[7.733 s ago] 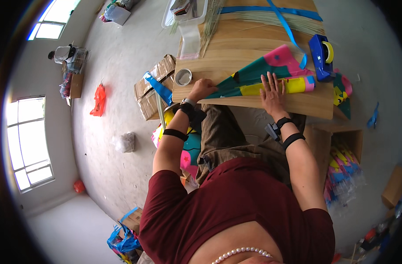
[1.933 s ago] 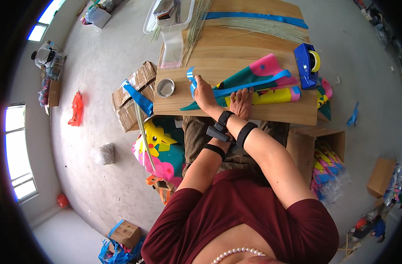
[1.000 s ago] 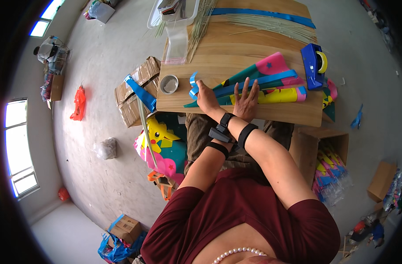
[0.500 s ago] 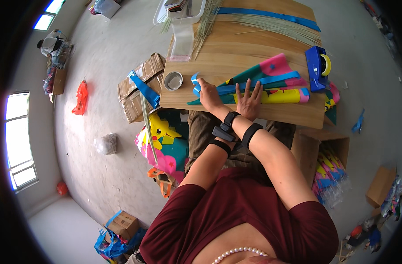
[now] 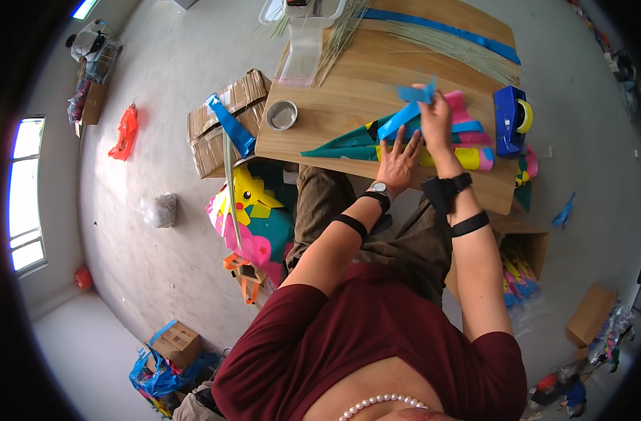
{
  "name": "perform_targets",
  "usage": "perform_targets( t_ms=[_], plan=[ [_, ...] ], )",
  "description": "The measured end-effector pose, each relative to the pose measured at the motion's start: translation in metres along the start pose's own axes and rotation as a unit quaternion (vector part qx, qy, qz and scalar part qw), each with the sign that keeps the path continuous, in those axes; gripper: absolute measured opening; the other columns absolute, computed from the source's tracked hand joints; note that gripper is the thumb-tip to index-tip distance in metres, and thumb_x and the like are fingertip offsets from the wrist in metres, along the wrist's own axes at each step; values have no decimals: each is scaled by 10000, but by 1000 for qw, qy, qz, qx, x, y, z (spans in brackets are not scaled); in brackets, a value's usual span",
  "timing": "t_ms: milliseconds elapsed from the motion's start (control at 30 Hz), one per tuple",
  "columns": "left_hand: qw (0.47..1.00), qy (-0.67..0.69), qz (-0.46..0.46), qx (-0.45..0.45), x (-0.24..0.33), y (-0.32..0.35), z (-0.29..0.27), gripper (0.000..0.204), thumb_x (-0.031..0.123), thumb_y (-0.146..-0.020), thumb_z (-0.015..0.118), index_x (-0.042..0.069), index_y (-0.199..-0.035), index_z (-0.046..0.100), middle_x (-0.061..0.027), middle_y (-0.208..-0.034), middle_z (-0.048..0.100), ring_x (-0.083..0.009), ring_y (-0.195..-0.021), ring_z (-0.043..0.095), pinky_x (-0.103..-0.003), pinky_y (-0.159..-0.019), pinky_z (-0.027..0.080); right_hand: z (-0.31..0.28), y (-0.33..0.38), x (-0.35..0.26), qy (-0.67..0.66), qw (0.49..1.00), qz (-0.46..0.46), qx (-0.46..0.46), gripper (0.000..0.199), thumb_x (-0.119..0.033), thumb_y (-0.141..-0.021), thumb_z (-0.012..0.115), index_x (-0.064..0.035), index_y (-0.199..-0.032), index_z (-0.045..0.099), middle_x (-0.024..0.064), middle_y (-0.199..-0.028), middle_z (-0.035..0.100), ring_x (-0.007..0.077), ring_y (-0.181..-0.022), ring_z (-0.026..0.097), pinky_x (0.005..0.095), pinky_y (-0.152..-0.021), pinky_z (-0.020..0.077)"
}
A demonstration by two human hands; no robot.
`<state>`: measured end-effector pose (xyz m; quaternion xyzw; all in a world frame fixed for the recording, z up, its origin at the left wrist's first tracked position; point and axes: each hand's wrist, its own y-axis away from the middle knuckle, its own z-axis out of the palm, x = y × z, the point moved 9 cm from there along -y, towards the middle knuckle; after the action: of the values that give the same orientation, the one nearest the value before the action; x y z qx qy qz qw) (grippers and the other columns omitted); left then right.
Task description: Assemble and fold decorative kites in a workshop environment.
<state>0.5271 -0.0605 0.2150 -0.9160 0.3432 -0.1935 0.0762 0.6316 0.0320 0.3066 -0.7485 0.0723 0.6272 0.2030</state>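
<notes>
On the wooden table [image 5: 348,98] lies a long, tapering folded printed sheet [image 5: 359,149], kite-like, in green, pink and yellow. My left hand [image 5: 397,168] presses flat on it, fingers spread, near the rolled yellow part [image 5: 468,157]. My right hand [image 5: 436,116] is raised just beyond, closed on a blue ribbon strip [image 5: 403,118]. The strip slants down from that hand to the sheet beside my left fingertips; its upper loose end is smeared by motion. Another length of blue ribbon [image 5: 468,127] runs along the sheet to the right of my right hand.
A blue tape dispenser [image 5: 506,130] stands at the table's right edge, a small round tin [image 5: 282,115] at the left. Thin pale sticks [image 5: 468,52] and a long blue strip [image 5: 447,31] lie at the back. A cardboard box [image 5: 229,119] adjoins the table's left side.
My right hand has uncrossed from over my left arm and swung right and away from me, drawing the blue ribbon up off the sheet. My left hand stays on the sheet.
</notes>
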Motion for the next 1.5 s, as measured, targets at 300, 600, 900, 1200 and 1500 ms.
perform_targets(
  t_ms=[300, 600, 900, 1200, 1500],
  plan=[
    [999, 9, -28, -21, 2, -6, -14, 660, 196, -953, 604, 120, -1597, 483, -46, -1664, 460, -390, -1443, 474, -796, -1117, 317, -96, 11, 98, 176, 976, 122, 37, 192, -204, -1039, 703, -21, -1061, 760, 150, -915, 812, 225, -864, 790, 332, -774, 577],
    [1000, 1, -18, -13, 3, -7, -17, 680, 176, -939, 618, 110, -1601, 480, -59, -1664, 465, -394, -1465, 463, -787, -1128, 303, -94, 18, 57, 429, 899, -82, 13, 215, -284, -926, 827, -98, -921, 718, 129, -823, 735, 360, -799, 693, 472, -725, 487],
    [999, 3, -24, -31, 5, -9, -21, 746, 161, -981, 579, 151, -1685, 334, -62, -1678, 456, -399, -1480, 454, -782, -1142, 283, -96, 22, 59, 479, 865, -144, 27, 217, -304, -941, 794, -125, -911, 674, 65, -866, 718, 322, -885, 677, 479, -791, 446],
    [999, 39, -33, -12, 3, -9, -26, 814, 147, -981, 562, 67, -1715, 220, -95, -1647, 488, -402, -1529, 408, -753, -1157, 279, -100, 27, 75, 470, 872, -128, 38, 202, -309, -982, 752, -129, -970, 660, 76, -925, 715, 329, -912, 681, 475, -806, 464],
    [998, 44, -49, -23, -2, -7, -17, 769, 162, -955, 599, -11, -1649, 319, -131, -1530, 598, -378, -1492, 468, -745, -1166, 273, -109, 26, 68, 426, 894, -136, 14, 161, -165, -1000, 729, -62, -1051, 615, 134, -1008, 713, 389, -987, 682, 498, -811, 519]
  ],
)
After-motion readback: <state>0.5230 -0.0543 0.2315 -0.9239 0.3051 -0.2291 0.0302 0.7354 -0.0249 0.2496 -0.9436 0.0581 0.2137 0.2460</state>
